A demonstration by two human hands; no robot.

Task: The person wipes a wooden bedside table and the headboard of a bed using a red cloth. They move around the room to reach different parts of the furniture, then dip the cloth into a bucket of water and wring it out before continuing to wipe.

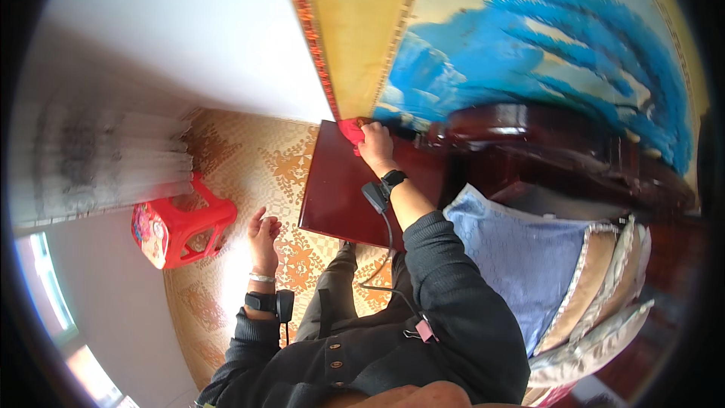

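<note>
My right hand (376,144) grips a red cloth (352,131) at the back corner of a dark red wooden table (345,195). Part of the cloth is hidden beneath the fingers, and it meets the foot of the yellow border of a wall picture (362,28). My left hand (264,233) hangs over the patterned floor (294,255), left of the table, fingers loosely curled and apart with nothing in them. Each wrist wears a black strap with a small device and a cable.
A red plastic stool (187,226) stands left, beside a pale curtain (107,147). To the right is a dark carved wooden seat back (527,130), with a light blue cover (510,260) and several cushions (589,283) below it. A cable (391,232) dangles from my right wrist.
</note>
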